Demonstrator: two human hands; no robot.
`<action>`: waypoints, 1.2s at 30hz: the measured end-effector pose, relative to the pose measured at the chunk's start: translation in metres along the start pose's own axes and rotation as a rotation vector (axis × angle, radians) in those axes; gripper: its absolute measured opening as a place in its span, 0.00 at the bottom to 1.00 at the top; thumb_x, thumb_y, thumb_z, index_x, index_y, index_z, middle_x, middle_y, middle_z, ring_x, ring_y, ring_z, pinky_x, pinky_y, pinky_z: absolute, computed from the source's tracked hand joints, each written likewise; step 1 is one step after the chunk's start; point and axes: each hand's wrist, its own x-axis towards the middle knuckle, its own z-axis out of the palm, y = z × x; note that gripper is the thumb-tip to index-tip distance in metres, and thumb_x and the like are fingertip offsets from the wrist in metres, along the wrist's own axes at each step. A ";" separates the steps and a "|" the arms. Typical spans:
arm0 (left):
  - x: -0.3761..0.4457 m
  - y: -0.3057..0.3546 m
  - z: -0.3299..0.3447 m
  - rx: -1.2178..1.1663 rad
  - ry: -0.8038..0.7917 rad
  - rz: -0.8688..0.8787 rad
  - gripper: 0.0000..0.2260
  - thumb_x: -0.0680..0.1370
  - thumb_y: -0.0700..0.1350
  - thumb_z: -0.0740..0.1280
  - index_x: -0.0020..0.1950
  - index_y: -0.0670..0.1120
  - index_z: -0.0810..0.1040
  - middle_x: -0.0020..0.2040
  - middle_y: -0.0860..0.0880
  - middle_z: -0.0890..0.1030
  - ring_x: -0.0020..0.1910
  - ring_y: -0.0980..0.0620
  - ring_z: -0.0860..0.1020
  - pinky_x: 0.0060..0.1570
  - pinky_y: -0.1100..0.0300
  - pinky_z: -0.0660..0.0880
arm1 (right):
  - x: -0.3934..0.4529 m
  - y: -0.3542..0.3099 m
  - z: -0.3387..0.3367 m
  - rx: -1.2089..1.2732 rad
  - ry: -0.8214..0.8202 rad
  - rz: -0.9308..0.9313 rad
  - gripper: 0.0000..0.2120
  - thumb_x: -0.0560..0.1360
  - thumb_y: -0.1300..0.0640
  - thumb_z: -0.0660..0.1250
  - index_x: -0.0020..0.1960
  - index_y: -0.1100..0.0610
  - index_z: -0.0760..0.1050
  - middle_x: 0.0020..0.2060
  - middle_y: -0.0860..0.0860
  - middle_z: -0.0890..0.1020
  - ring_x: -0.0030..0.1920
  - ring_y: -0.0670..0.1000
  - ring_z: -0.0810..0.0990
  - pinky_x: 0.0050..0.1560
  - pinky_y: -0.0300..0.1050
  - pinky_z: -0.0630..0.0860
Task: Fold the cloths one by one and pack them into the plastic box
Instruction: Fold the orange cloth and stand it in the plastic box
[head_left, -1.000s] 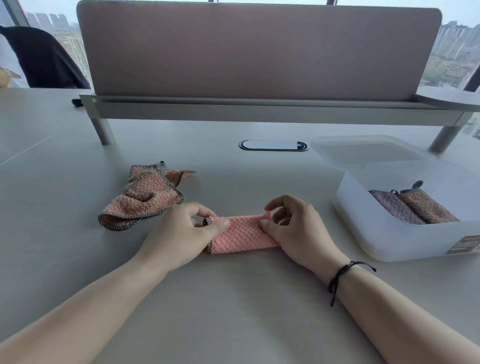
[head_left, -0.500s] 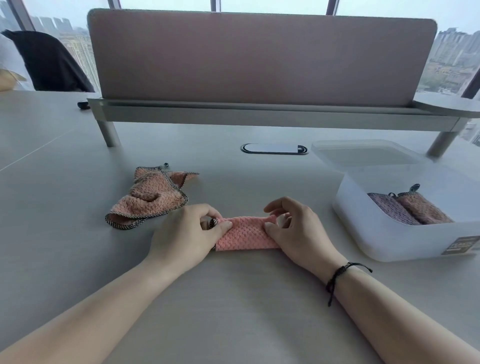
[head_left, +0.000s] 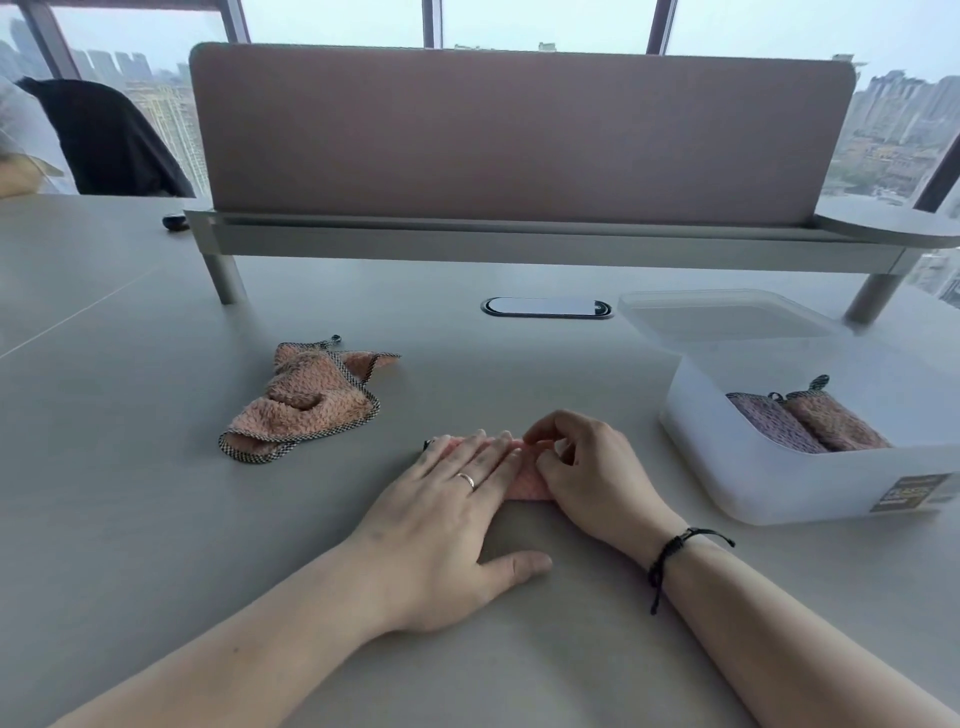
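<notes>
Still to fold: crumpled cloth (head_left: 298, 402), loose on the table (head_left: 130, 519) at left. In hand: final fold of pink cloth (head_left: 525, 480). Left hand (head_left: 449, 512) flat, fingers straight, pressing it down. Right hand (head_left: 587, 467) curled, pinching its edge. Next, probably: lift over into box (head_left: 769, 483) beside two folded cloths (head_left: 805, 423).

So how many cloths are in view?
4: a crumpled peach cloth on the table, a folded pink cloth under both hands, two folded cloths in the translucent plastic box.
</notes>
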 end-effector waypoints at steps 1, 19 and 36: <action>0.000 0.000 0.001 0.002 -0.023 -0.003 0.45 0.74 0.76 0.42 0.82 0.50 0.39 0.82 0.53 0.40 0.80 0.53 0.36 0.79 0.51 0.39 | -0.001 0.001 0.001 -0.009 0.000 -0.008 0.11 0.72 0.61 0.65 0.49 0.49 0.81 0.37 0.41 0.77 0.42 0.44 0.76 0.39 0.25 0.65; 0.005 -0.004 0.006 -0.086 -0.021 -0.086 0.58 0.63 0.81 0.51 0.80 0.48 0.34 0.82 0.51 0.39 0.80 0.55 0.39 0.79 0.56 0.40 | -0.021 -0.018 0.012 -0.310 -0.420 -0.179 0.48 0.69 0.23 0.35 0.80 0.49 0.36 0.80 0.44 0.42 0.78 0.40 0.38 0.79 0.45 0.41; 0.008 -0.023 0.001 -0.280 -0.007 -0.042 0.55 0.62 0.78 0.59 0.82 0.54 0.45 0.82 0.57 0.51 0.80 0.60 0.49 0.78 0.62 0.48 | -0.021 -0.021 0.012 -0.366 -0.434 -0.111 0.49 0.70 0.23 0.39 0.81 0.52 0.38 0.80 0.47 0.41 0.79 0.43 0.37 0.79 0.47 0.39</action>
